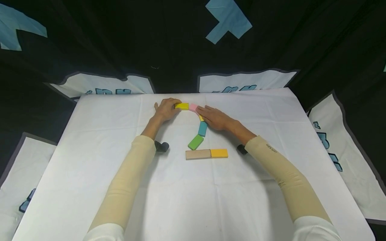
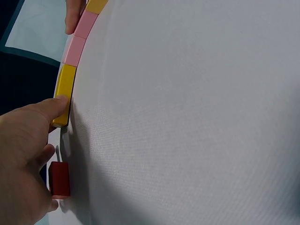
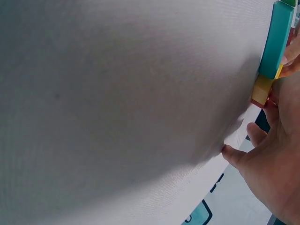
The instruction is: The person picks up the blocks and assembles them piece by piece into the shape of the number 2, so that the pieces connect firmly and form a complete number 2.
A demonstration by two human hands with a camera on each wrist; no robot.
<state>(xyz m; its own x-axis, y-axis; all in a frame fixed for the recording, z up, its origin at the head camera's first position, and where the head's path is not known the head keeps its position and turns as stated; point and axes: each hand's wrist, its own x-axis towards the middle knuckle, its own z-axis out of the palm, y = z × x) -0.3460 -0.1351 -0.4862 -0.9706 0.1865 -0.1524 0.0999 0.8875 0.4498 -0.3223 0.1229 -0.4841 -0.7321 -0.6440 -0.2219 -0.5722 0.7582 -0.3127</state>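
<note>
A curved row of wooden blocks lies on the white cloth. My left hand (image 1: pixel 167 108) pinches the yellow block (image 1: pixel 182 106) at the row's left end. A red block (image 2: pixel 60 180) sits by the lower fingers of that hand; the head view hides it. Next to the yellow block come two pink blocks (image 2: pixel 74 50). My right hand (image 1: pixel 215 117) lies along the row's bend with its fingers extended, touching the pieces there and partly covering an orange-yellow block (image 3: pixel 262 89). From there the row runs through a teal block (image 1: pixel 203 129) to a green block (image 1: pixel 196 142).
Below the green block, a beige block (image 1: pixel 198 154) and an orange-yellow block (image 1: pixel 219 153) lie end to end. The white tabletop (image 1: pixel 181 201) ends behind the hands at a black curtain (image 1: pixel 120 40). Dark wrist cameras (image 1: pixel 162 146) jut out from both sleeves.
</note>
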